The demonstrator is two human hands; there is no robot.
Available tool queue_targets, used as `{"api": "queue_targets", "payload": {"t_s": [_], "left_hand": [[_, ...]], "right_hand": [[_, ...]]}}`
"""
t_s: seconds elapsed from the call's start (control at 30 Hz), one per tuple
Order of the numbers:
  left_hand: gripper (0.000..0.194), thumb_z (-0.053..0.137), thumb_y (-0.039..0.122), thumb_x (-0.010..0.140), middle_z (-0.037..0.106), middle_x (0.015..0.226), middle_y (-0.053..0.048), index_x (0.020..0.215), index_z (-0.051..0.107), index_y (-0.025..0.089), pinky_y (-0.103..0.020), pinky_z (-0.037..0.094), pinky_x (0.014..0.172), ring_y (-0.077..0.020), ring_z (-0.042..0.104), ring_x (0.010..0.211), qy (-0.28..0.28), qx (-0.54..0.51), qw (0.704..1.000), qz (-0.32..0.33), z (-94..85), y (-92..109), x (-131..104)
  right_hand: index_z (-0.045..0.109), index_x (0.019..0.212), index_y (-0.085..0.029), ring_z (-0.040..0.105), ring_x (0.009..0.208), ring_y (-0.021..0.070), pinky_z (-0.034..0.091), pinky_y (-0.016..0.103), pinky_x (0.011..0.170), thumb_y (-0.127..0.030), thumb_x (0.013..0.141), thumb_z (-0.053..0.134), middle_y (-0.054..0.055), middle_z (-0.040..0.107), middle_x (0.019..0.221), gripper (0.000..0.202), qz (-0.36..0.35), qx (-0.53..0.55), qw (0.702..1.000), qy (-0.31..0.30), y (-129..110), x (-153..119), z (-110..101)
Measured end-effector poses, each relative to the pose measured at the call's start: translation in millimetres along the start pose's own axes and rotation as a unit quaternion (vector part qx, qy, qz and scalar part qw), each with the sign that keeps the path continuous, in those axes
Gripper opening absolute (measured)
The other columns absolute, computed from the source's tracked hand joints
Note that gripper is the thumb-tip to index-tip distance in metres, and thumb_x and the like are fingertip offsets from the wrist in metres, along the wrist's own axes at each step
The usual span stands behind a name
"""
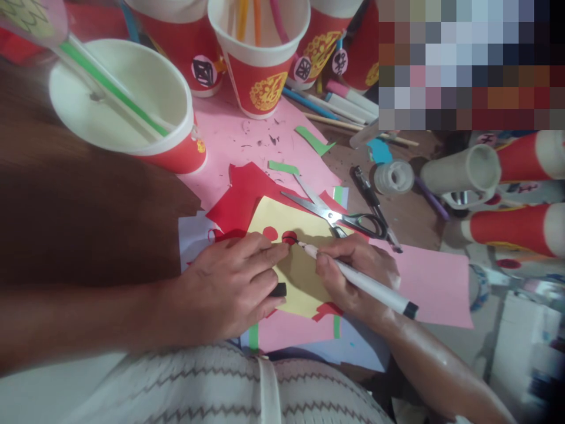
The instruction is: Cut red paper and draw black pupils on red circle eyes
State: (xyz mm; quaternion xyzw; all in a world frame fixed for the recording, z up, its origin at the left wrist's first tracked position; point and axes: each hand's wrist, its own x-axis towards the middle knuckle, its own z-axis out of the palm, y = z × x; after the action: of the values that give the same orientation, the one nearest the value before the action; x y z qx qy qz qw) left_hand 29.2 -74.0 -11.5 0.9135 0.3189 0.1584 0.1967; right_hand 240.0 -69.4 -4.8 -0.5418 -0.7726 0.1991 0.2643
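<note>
My right hand grips a white marker with a black end, and its tip touches a small red paper circle. A dark line shows on that circle. My left hand lies over the pale yellow paper, one fingertip at the circle's lower edge. Between its lower fingers is a black marker cap. A second red circle rests on the yellow paper just above my left fingers. Scissors lie with blades apart beyond the paper, near red paper scraps.
Red-and-white paper cups stand at the back; a wide one at left holds straws. Green scraps, a black pen, a small clear container and pink paper lie around. More cups are at right.
</note>
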Motion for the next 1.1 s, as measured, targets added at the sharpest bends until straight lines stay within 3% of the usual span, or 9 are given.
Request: {"api": "queue_targets", "payload": {"t_s": [0.13,0.33,0.43,0.63,0.83,1.1], "left_hand": [[0.026,0.044,0.029,0.089,0.063,0.113,-0.008,0.074,0.061,0.015,-0.036,0.047,0.072,-0.0238,0.054,0.098,-0.004,-0.001,1.0,-0.004,-0.1,0.1,-0.1],[0.027,0.046,0.03,0.088,0.063,0.114,-0.009,0.074,0.063,0.015,-0.037,0.048,0.073,-0.0243,0.055,0.096,-0.007,0.009,1.0,0.007,-1.8,0.1,-0.4],[0.025,0.047,0.028,0.088,0.064,0.115,-0.009,0.075,0.064,0.015,-0.036,0.049,0.073,-0.0238,0.056,0.096,-0.008,0.019,1.0,0.006,-1.9,0.2,-0.1],[0.023,0.049,0.029,0.087,0.065,0.114,-0.007,0.075,0.063,0.016,-0.035,0.049,0.075,-0.0233,0.058,0.101,0.014,0.024,1.0,0.004,-1.4,1.6,-1.0],[0.023,0.05,0.029,0.087,0.069,0.105,-0.006,0.076,0.065,0.015,-0.034,0.05,0.074,-0.0226,0.06,0.097,0.033,0.033,0.999,0.005,-3.0,2.3,1.0],[0.026,0.048,0.028,0.087,0.07,0.096,-0.007,0.076,0.066,0.014,-0.035,0.051,0.07,-0.0231,0.061,0.091,0.039,0.033,0.999,0.012,-2.6,2.0,1.1]], "right_hand": [[0.055,0.068,-0.021,0.054,0.042,0.0106,0.046,0.021,0.041,-0.023,0.078,0.059,-0.005,0.058,0.051,0.01,-0.002,0.017,1.0,0.001,3.3,-1.7,0.3],[0.056,0.078,-0.023,0.054,0.039,0.012,0.041,0.023,0.034,-0.028,0.08,0.059,-0.005,0.059,0.052,0.006,0.086,0.156,0.982,0.06,9.2,-7.8,3.6],[0.055,0.085,-0.025,0.059,0.045,0.0153,0.046,0.026,0.039,-0.027,0.081,0.059,-0.003,0.064,0.058,0.006,0.106,0.205,0.971,0.064,10.5,-9.0,6.8],[0.053,0.101,-0.026,0.067,0.072,0.0183,0.054,0.03,0.062,-0.012,0.075,0.063,0.003,0.069,0.085,0.031,0.019,0.183,0.983,0.03,11.6,-9.7,11.7],[0.049,0.105,-0.024,0.067,0.082,0.0178,0.054,0.029,0.069,-0.011,0.074,0.063,0.005,0.068,0.09,0.037,-0.084,0.145,0.986,0.007,11.2,-7.7,15.1],[0.047,0.103,-0.025,0.066,0.083,0.0181,0.054,0.031,0.069,-0.017,0.079,0.059,0.005,0.067,0.09,0.028,-0.058,0.13,0.99,0.011,9.2,-5.3,22.8]]}}
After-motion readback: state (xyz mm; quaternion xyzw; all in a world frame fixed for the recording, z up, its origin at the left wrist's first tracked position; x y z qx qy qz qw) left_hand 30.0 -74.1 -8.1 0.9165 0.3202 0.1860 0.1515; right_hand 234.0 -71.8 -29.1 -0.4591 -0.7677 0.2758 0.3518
